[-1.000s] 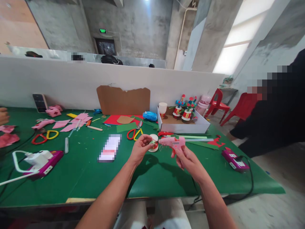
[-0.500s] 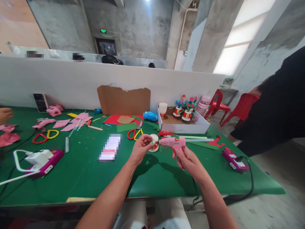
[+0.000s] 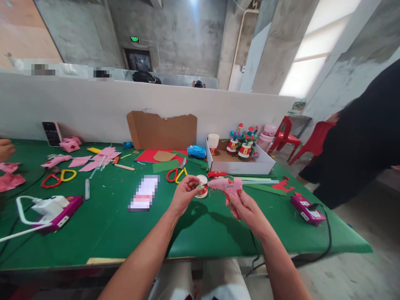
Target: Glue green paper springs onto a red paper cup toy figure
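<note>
Far to the left of the left hand, a purple plastic power strip [image 3: 69, 211] carries white plugs, with a pair of red-and-yellow-handled scissors [image 3: 53, 181] beyond it. Next, nearer that hand, come a slim whitish capped marker [image 3: 87, 189] and, farther back, overlapping flat pink paper pieces [image 3: 101, 158]. Just left of the hand's forearm lies a pale rectangle [image 3: 144, 193], too blurred to identify. Right behind the fingers, a second pair of scissors with metal blades [image 3: 181, 166] lies on the green tabletop [image 3: 131, 237].

The left hand [image 3: 186, 192] pinches a small green-and-white piece [image 3: 200, 186] between thumb and fingertips. Behind this piece, partly hidden by the fingers, is a red-and-white paper cup [image 3: 204, 179].

To the right, a pink plastic glue gun [image 3: 225, 186] points its nozzle leftward at the piece; whether they touch, I cannot tell. The right hand [image 3: 246, 207] grasps its handle. Beyond that hand, a white cardboard box [image 3: 242, 168] holds decorated cups [image 3: 245, 151]; well to its right sits another purple power strip [image 3: 304, 209].
</note>
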A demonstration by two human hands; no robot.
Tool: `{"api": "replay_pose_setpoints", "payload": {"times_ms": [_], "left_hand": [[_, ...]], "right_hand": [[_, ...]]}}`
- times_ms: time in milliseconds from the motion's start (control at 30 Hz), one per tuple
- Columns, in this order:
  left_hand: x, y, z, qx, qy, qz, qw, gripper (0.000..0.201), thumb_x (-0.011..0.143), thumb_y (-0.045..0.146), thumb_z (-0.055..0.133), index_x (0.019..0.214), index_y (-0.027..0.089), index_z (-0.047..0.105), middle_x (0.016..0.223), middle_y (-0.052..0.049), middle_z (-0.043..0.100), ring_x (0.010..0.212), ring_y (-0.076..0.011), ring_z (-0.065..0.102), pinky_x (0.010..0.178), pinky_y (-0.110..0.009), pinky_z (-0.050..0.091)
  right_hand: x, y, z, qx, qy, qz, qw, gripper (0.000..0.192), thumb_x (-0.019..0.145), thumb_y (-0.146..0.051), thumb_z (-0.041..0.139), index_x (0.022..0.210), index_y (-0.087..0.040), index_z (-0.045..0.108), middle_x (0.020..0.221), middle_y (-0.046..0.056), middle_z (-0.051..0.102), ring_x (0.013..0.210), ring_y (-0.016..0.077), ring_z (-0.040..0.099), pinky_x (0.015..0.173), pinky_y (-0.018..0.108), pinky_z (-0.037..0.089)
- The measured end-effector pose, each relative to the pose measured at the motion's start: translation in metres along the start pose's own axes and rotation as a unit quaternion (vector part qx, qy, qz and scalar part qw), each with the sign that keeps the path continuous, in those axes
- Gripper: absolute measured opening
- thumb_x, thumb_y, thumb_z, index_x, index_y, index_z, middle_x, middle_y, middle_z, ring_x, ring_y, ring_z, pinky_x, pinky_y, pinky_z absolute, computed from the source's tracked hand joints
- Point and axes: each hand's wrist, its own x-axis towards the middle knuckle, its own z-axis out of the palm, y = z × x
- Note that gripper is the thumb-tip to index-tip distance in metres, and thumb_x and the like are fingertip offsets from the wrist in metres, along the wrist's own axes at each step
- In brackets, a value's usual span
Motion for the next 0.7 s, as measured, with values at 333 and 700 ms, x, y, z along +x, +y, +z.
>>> {"api": "replay_pose_setpoints", "payload": {"times_ms": [333,700], "left_hand": [[0.0004,-0.0004,0.0002,-0.006,0.000,0.004,1.000,0.044,0.054,0.030,0.088,0.084,0.018,0.059,0.076,0.002,0.067,0.069,-0.0114,0.064,0.067,-0.023,0.052],[-0.0002,0.0002,0.0009,-0.001,0.002,0.003,1.000,0.043,0.053,0.029,0.088,0.084,0.017,0.059,0.076,0.002,0.067,0.069,-0.0112,0.064,0.067,-0.023,0.052]], "right_hand": [[-0.0006,-0.0041,-0.0006,-0.003,-0.001,0.001,1.000,0.051,0.081,-0.071,0.048,0.074,-0.021,0.050,0.050,-0.007,0.042,0.041,0.0081,0.040,0.040,0.022,0.034],[-0.0004,-0.0034,0.0008,0.004,-0.001,0.006,1.000,0.052,0.081,-0.072,0.047,0.075,-0.020,0.048,0.055,-0.006,0.044,0.041,0.0077,0.040,0.039,0.021,0.034]]}}
